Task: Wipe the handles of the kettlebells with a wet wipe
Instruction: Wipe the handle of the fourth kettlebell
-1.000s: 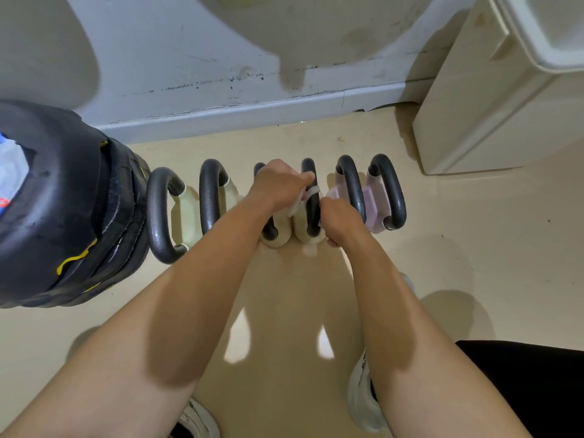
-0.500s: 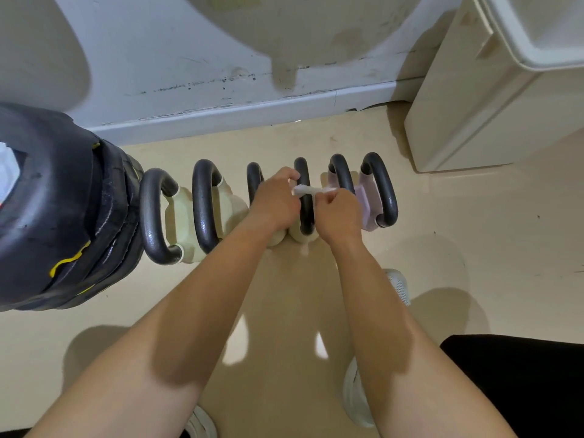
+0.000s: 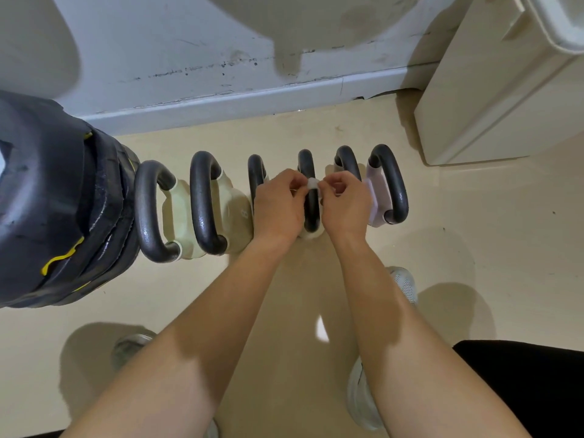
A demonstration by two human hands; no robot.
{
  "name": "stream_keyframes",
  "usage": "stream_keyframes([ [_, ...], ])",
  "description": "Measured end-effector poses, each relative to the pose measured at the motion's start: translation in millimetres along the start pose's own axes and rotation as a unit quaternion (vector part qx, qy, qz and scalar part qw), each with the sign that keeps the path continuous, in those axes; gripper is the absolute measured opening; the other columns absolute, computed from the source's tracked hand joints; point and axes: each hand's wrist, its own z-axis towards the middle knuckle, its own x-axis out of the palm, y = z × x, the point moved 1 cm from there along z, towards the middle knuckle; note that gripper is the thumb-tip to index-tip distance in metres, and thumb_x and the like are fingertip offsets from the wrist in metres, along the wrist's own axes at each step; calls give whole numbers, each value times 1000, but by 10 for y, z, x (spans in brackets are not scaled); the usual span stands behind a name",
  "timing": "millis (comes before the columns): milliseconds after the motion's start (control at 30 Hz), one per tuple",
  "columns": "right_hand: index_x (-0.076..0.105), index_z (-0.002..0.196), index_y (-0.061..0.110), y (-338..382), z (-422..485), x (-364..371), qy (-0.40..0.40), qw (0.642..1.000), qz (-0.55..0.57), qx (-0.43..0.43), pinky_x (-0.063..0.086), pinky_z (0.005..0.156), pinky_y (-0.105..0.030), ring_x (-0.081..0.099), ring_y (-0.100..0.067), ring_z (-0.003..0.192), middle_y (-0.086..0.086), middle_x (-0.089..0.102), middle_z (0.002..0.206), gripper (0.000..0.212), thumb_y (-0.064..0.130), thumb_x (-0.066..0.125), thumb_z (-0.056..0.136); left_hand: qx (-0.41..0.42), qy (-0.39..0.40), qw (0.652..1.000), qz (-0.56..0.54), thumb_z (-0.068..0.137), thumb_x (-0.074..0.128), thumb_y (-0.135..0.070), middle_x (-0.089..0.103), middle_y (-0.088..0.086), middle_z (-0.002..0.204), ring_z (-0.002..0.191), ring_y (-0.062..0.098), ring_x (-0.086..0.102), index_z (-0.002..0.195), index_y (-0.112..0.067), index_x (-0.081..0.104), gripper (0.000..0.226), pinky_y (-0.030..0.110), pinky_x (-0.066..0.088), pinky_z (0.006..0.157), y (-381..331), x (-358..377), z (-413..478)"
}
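both hands pinching wipe [image 3: 312,183], perhaps bunched

My left hand [image 3: 278,205] covers most of the kettlebell handle [image 3: 255,172] beneath it. The wipe [image 3: 312,183] pinched between my fingertips is too small to make out. My forearms run off the bottom edge.

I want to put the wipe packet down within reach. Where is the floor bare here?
Bare floor lies right of the pink kettlebell, in front of the cabinet. A bare strip also runs between the kettlebell row and the wall. It is crowded leftward: kettlebells stand close together beside the black weight stack.
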Motion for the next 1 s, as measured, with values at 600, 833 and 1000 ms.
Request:
stream_keyframes([
  [600,67,92,18,175,216,309,184,966,180,40,52,91,-43,62,-17,86,-5,63,87,40,48,41,97,-45,77,996,16,99,42,-14,75,6,108,101,21,69,111,-16,75,35,21,49,92,-116,83,595],
  [833,74,104,37,171,441,346,166,946,176,216,48,105,-47,68,-21,111,0,72,120,79,93,38,63,-272,170,912,-256,100,17,-66,68,3,118,120,16,56,133,-7,58,79,32,31,102,-178,186,795],
  [1000,78,101,32,163,349,292,154,939,230,204,50,104,-45,73,-19,105,0,79,104,63,80,42,81,-291,141,878,-352,99,25,-69,71,10,115,103,19,65,129,-6,60,78,35,45,100,-184,136,739],
])
